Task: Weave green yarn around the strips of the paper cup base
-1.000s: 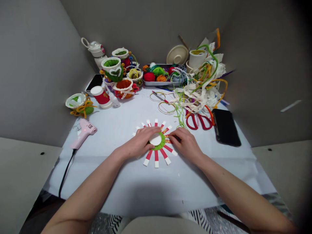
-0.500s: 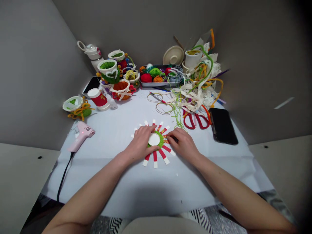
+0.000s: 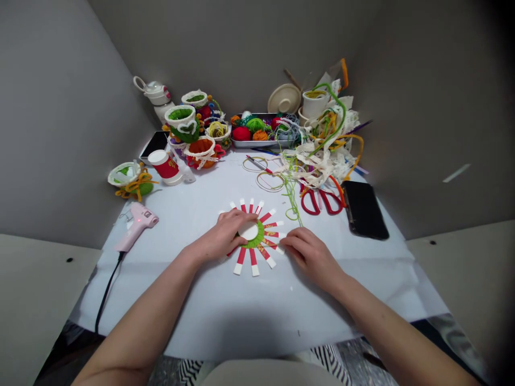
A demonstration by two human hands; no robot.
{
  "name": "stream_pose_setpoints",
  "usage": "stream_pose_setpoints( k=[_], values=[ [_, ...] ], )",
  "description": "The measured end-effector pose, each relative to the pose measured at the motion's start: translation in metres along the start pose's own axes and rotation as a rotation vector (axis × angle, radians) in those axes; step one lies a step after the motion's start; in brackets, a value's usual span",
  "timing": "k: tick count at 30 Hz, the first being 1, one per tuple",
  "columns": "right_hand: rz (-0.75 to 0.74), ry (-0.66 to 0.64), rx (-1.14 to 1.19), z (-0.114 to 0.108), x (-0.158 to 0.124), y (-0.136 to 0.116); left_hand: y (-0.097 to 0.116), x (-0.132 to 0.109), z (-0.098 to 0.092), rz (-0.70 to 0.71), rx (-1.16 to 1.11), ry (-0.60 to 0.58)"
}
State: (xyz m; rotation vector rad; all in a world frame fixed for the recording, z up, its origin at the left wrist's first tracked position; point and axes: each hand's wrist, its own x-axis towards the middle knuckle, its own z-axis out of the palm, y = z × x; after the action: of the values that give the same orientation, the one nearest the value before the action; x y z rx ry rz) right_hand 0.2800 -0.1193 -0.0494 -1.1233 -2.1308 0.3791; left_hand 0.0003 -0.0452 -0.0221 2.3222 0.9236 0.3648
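Observation:
A paper cup cut into red, white-tipped strips [image 3: 253, 257] lies splayed flat like a sun on the table. Green yarn [image 3: 260, 231] is woven in a ring round its white round base [image 3: 248, 229]. My left hand [image 3: 221, 233] grips the cup from the left, fingers on the far side of the base and thumb on the near side. At the strip tips on the right, my right hand [image 3: 308, 249] is closed in a pinch on a thin strand of yarn that runs to the ring. Its lower fingers are curled under.
A pink glue gun [image 3: 139, 222] lies at left. Decorated cups [image 3: 181, 123] and a red-and-white paper cup [image 3: 164, 167] stand behind. A tray of yarn balls [image 3: 263, 143], heaped lace [image 3: 314, 161], red scissors [image 3: 332, 202] and a phone [image 3: 366, 209] are at the back and right.
My right hand has moved right and slightly down, away from the green ring to the strip tips. The cut cup has shifted slightly left and turned, with my left hand still on it.

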Motion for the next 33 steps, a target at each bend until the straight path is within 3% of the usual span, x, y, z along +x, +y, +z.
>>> stream_pose_setpoints(
  k=[10, 19, 23, 28, 33],
  values=[
    [-0.040, -0.061, -0.104, -0.001, -0.037, -0.016, -0.002, 0.000, -0.002, -0.009, -0.026, -0.035],
    [0.115, -0.134, -0.227, -0.005, -0.005, -0.007, -0.002, 0.001, -0.001, -0.023, -0.040, -0.044],
    [0.004, -0.109, -0.187, -0.012, -0.002, -0.004, -0.004, 0.001, -0.001, -0.015, -0.057, -0.048],
    [-0.176, -0.086, -0.140, -0.015, -0.024, -0.011, -0.004, 0.000, -0.003, 0.032, -0.079, -0.084],
    [-0.197, -0.081, -0.142, -0.006, -0.038, -0.020, -0.003, 0.001, -0.004, 0.035, -0.082, -0.083]
  ],
)
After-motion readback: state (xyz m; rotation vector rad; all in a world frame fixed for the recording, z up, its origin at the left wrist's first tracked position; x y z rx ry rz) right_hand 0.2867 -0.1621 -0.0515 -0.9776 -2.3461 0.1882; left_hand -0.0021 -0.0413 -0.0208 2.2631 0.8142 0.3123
